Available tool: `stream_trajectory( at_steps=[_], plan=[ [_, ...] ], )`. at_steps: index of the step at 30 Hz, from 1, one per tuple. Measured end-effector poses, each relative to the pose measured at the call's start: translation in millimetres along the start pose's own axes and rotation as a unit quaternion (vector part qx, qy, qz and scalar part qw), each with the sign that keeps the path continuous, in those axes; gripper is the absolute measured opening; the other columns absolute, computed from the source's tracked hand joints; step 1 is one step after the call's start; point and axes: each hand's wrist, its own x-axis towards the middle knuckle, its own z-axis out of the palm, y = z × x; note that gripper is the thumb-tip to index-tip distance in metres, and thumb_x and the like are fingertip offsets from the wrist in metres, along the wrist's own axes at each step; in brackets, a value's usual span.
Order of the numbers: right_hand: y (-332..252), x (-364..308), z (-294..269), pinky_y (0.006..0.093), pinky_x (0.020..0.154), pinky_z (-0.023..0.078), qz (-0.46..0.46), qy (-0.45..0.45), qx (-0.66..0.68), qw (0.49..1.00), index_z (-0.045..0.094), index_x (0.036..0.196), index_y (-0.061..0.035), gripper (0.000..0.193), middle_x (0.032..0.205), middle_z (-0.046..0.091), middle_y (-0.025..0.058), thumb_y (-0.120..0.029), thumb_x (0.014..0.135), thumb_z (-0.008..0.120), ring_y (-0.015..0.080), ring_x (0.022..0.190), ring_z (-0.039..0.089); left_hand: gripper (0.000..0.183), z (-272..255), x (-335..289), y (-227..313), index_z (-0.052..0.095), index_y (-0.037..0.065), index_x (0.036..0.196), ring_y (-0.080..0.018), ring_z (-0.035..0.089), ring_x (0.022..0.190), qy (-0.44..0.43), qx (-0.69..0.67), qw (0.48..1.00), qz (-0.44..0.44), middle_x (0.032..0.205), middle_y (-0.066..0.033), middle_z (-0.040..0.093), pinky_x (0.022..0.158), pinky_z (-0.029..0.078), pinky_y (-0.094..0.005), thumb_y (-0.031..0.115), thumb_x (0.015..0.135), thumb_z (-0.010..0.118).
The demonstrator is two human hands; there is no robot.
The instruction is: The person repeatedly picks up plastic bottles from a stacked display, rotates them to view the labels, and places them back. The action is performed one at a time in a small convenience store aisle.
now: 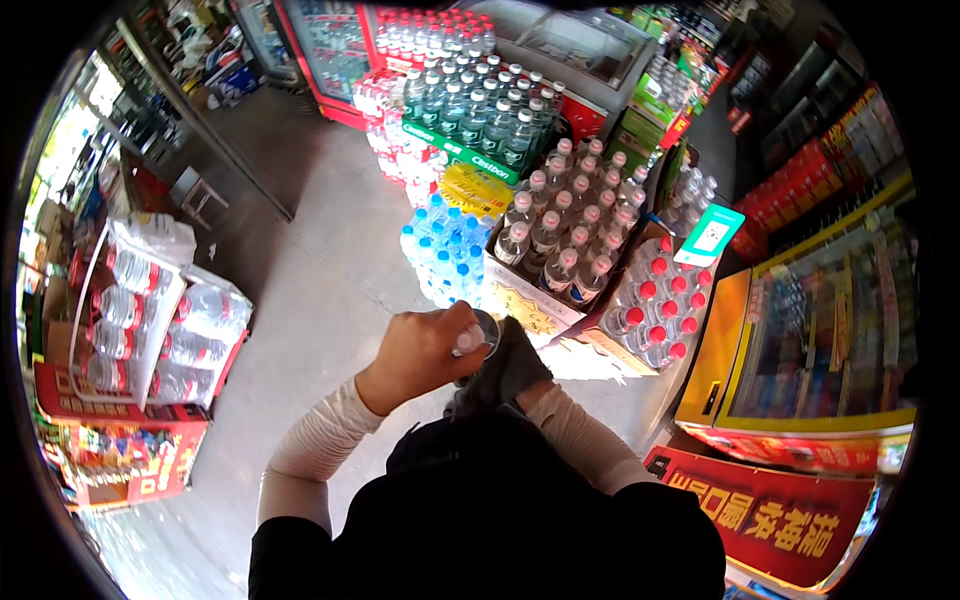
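My left hand (418,358) is bare and closed round the upper part of a clear plastic bottle (488,328), held in front of my chest. The bottle's pale cap end points toward me. Against the bottle's other side lies my right hand (508,368), covered by dark grey fabric, a glove by its look. Its fingers curl at the bottle and are partly hidden. Just beyond my hands stands an open carton (530,300) of clear bottles with pink-white caps. A pack of blue-capped water bottles (445,250) sits to its left.
Red-capped bottles (655,305) fill a box at right, beside a green-and-white card (710,235). Green-capped bottles (485,115) are stacked behind. A rack of large water bottles (205,305) stands left. A yellow-framed display fridge (820,340) is at right. Grey floor (310,230) lies between.
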Motion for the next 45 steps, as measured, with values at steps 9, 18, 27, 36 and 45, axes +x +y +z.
stream_trajectory(
  at_steps=[9,18,27,36,45],
  plan=[
    [38,35,-38,0.0398,0.078,0.051,-0.133,0.104,-0.305,0.937,0.063,0.105,-0.0102,0.033,0.104,0.064,0.0114,-0.033,0.083,0.073,0.0295,0.092,0.062,0.029,60,104,-59,0.059,0.008,0.09,-0.032,0.066,0.058,0.002,-0.026,0.996,0.09,0.066,-0.0103,0.066,0.051,0.051,-0.0404,0.023,0.078,0.08],
    [124,50,-65,0.0368,0.086,0.051,0.084,0.184,-0.029,0.979,0.061,0.117,-0.0049,0.028,0.105,0.065,0.0117,-0.014,0.092,0.054,0.0289,0.095,0.062,0.036,111,203,-86,0.059,0.01,0.095,-0.033,0.066,0.058,-0.128,0.01,0.98,0.151,0.064,-0.0091,0.065,0.05,0.051,-0.0444,0.037,0.079,0.077],
    [78,35,-102,0.0288,0.089,0.054,-0.047,0.19,-0.42,0.886,0.065,0.121,-0.0087,0.028,0.119,0.068,0.0124,-0.016,0.093,0.062,0.0262,0.11,0.066,0.034,199,202,-150,0.059,0.011,0.094,-0.0358,0.069,0.071,-0.327,0.056,0.936,0.113,0.072,-0.0114,0.068,0.059,0.051,-0.0486,0.038,0.082,0.074],
    [-8,23,-111,0.0449,0.098,0.048,0.427,0.262,-0.356,0.789,0.063,0.125,-0.0119,0.053,0.121,0.064,0.0149,-0.02,0.074,0.075,0.037,0.112,0.061,0.052,155,240,-167,0.056,0.01,0.135,-0.0205,0.068,0.071,-0.451,-0.179,0.875,0.015,0.081,-0.0087,0.07,0.066,0.053,-0.0326,0.022,0.087,0.074],
    [55,109,-76,0.0518,0.082,0.048,0.186,0.191,-0.5,0.824,0.064,0.101,-0.0016,0.033,0.103,0.061,0.0223,-0.012,0.07,0.065,0.0401,0.088,0.061,0.032,138,199,-274,0.063,0.0,0.096,-0.0227,0.07,0.068,-0.355,-0.224,0.907,-0.04,0.077,-0.0112,0.07,0.061,0.053,-0.0334,0.02,0.081,0.083]
  ],
)
